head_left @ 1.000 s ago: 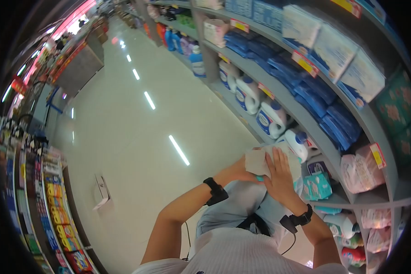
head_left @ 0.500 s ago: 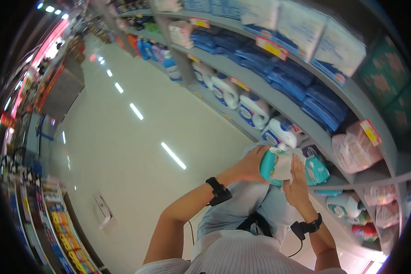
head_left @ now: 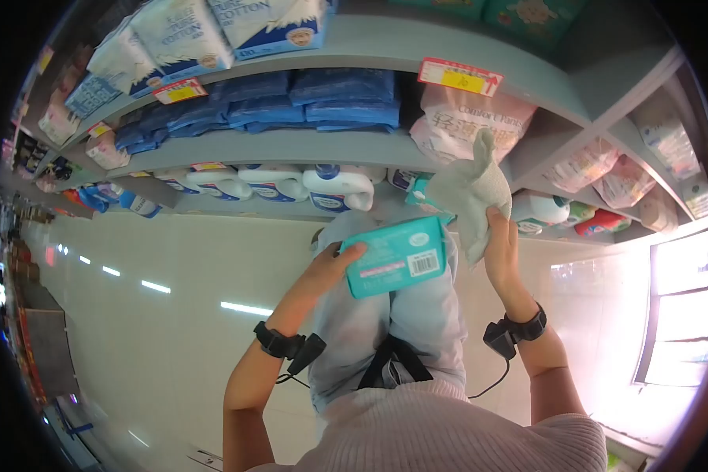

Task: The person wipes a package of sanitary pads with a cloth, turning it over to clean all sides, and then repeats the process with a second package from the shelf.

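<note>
Left fingers (head_left: pixel 355 251) grip the teal pack (head_left: pixel 396 259), its long axis running rightward from them; right fingers (head_left: pixel 496 224), farther from the pack, hold the pale cloth (head_left: pixel 472 197).

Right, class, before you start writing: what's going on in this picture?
A person facing grey store shelves has both hands busy. The left hand holds a teal pack by its side, above the person's legs, with a printed barcode facing up. The right hand grips a pale cloth. Ahead, blue packs lie on one shelf, with white jugs below them.
</note>
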### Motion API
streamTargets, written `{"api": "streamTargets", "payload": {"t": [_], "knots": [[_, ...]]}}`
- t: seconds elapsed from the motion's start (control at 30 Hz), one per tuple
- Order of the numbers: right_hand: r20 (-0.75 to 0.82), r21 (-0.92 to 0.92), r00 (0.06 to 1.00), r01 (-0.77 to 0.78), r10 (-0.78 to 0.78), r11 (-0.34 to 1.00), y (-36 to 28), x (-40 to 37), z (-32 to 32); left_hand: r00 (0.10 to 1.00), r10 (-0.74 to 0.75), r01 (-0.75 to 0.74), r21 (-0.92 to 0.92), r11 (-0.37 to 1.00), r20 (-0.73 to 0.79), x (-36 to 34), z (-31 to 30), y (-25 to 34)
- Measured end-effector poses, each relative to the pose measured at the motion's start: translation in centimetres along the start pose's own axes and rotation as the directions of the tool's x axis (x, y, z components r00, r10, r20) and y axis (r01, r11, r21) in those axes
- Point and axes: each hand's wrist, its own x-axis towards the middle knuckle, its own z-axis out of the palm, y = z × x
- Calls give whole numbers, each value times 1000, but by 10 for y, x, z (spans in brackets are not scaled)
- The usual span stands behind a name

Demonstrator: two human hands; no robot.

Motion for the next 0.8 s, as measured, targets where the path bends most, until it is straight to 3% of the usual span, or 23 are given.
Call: {"api": "streamTargets", "payload": {"t": [0.07,0.1,0.17,0.2,0.23,0.27,0.3,0.37,0.5,0.57,0.67,0.8], "knots": [[11,-49,999,-38,38,998,19,-4,7,965,-242,228,133,964,101,-2,-4,10],[30,-98,997,-63,66,993,25,-6,12,964,-245,229,139,963,106,-1,-4,10],[224,-283,941,-186,253,941,0,-19,29,966,-254,257,309,916,-50,-1,-5,5],[226,-283,940,-188,256,941,12,-20,38,965,-257,261,308,915,-52,-3,-8,0],[282,-371,949,246,-143,895,35,-18,48,991,-106,126,352,927,-75,-6,-12,-5],[368,-417,781,624,-504,661,48,-17,55,995,50,-9,399,917,-92,-9,-17,-8],[371,-412,778,627,-507,661,49,-13,57,994,52,-8,400,916,-98,-14,-22,-10],[489,-412,771,616,-407,672,49,-6,58,938,329,-337,509,792,109,-25,-31,-15],[512,-504,729,683,-453,529,45,-3,70,917,392,-357,587,726,73,-22,-17,-18],[532,-549,724,690,-439,471,41,-8,74,907,417,-404,389,828,55,-18,-10,-9],[541,-579,717,697,-439,424,39,-17,82,921,388,-380,320,868,41,-12,-10,-14],[619,-562,652,757,-439,333,33,-32,106,916,388,-394,415,820,103,2,-18,-32]]}}
